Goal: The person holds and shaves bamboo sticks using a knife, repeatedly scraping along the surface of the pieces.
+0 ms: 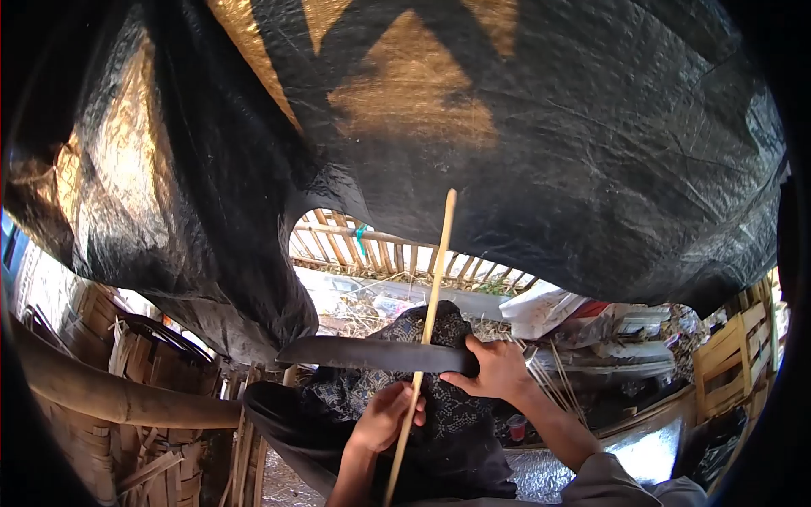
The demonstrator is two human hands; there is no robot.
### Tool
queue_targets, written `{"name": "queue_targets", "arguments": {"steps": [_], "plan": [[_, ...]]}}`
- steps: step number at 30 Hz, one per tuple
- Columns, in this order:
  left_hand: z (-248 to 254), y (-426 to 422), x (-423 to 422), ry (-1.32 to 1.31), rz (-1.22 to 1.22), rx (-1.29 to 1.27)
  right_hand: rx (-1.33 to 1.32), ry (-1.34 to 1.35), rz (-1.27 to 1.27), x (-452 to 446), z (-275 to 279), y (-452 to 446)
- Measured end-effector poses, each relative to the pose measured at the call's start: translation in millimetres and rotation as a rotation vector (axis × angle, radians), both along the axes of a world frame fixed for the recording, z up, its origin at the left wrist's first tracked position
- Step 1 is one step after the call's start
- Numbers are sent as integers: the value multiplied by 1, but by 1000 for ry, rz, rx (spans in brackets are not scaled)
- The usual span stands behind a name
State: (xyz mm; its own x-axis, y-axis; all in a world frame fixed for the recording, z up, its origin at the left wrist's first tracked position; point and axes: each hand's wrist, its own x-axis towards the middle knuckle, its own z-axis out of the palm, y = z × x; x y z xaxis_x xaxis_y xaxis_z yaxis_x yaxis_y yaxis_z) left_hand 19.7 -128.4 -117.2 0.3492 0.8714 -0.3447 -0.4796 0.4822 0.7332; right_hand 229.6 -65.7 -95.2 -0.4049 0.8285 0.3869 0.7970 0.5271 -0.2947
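My left hand [384,418] is closed around the lower part of a long, thin bamboo strip [435,291], which rises at a slight tilt in front of me. In my right hand [496,368] is a machete [363,353], its broad dark blade pointing left. The blade lies crosswise at the strip, just above my left hand. My right fingers hide the machete's handle. Beneath both hands, a dark patterned cloth [456,410] covers my lap.
A black tarp [541,169] hangs low ahead, with a bamboo fence [405,255] behind it. A thick bamboo pole [127,397] and woven bamboo pieces stand at left. On the right are thin sticks [559,380], a white sack [541,311] and a small red-tinted cup [516,427].
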Motion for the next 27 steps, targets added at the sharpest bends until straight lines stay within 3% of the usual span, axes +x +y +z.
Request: {"name": "queue_targets", "arguments": {"steps": [1, 2, 7, 10, 18, 22, 27], "plan": [[-1, 0, 3, 178, -2, 138, 14, 60, -11, -1, -4, -1], [4, -2, 10, 240, 19, 122, 15, 63, -14, -2, -7, -2], [-4, 0, 20, 86, 142, -56, -4, 111, -64, -4, -13, -3], [-2, -2, 18, 265, 62, 44, -70, 70, -2, 0, -4, -1], [3, -9, 13, 324, 136, -3, -95, -140, 188, 0, -2, 6], [-2, -11, 3, 297, 123, -69, -105, -75, 219, -11, -9, 9], [-2, -10, -5, 289, 190, -83, -136, 33, 19, -35, -11, -4]]}}
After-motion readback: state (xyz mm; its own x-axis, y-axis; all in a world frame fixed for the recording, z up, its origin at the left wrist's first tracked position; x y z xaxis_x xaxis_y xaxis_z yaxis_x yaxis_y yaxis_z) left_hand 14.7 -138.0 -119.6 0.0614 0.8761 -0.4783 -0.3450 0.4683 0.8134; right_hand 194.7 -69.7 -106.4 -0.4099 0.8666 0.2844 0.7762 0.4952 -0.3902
